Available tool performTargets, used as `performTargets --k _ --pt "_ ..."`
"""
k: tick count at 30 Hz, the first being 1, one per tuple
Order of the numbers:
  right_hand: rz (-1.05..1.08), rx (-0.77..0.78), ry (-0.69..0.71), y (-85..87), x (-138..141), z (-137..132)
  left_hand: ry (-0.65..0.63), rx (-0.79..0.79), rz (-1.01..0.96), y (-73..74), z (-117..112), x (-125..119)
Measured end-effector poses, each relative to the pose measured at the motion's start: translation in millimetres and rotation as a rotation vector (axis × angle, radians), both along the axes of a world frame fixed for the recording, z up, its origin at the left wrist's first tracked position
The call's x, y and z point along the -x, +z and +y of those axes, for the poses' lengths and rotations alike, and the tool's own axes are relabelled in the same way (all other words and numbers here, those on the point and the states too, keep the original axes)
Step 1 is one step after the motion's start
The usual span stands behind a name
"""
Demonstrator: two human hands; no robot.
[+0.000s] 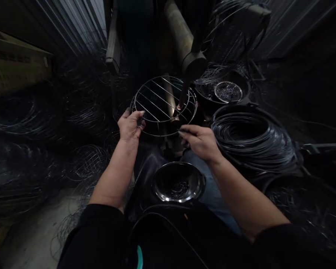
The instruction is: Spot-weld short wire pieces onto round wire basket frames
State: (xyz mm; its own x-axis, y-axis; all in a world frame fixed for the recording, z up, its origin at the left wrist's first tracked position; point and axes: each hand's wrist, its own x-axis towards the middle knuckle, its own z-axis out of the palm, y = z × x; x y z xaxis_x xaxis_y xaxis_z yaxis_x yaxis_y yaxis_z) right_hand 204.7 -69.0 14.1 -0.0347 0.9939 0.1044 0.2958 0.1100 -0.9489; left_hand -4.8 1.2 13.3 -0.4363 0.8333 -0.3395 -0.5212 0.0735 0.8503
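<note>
A round wire rack (154, 101) with parallel cross wires and a second ring below is held in front of me, between the welding machine's electrodes. My left hand (130, 125) grips its left rim between thumb and fingers. At the rack's near right edge, my right hand (200, 140) is closed in a pinch; whether it holds the rim or a small wire piece I cannot make out. The upper electrode (184, 93) comes down on the rack's right side, with an orange glow at its tip. A shiny metal bowl (179, 198) with small wire pieces sits below my hands.
To the right stands a tub with a large coil of wire (246, 138). Behind it a dark pan holds a small metal bowl (228, 92) of bits. Stacks of wire racks (89, 160) crowd the left. The machine's thick cylindrical arm (182, 33) juts overhead.
</note>
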Motion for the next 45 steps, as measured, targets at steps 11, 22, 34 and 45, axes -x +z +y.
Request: performTargets --k 11,22,34,45 --pt "0.155 -0.020 -0.204 -2.6 21.4 39.5 0.024 -0.050 0.011 2.7 11.7 -11.1" --pt "0.379 0.064 -0.294 -4.3 31.6 45.2 -0.009 -0.060 0.052 7.5 16.7 -15.1" --pt "0.495 -0.104 -0.253 -18.9 19.9 30.2 -0.027 -0.069 0.007 4.1 17.0 -19.0" --pt "0.377 -0.040 -0.329 -17.8 24.4 35.7 -0.022 -0.061 0.015 2.1 20.7 -18.5"
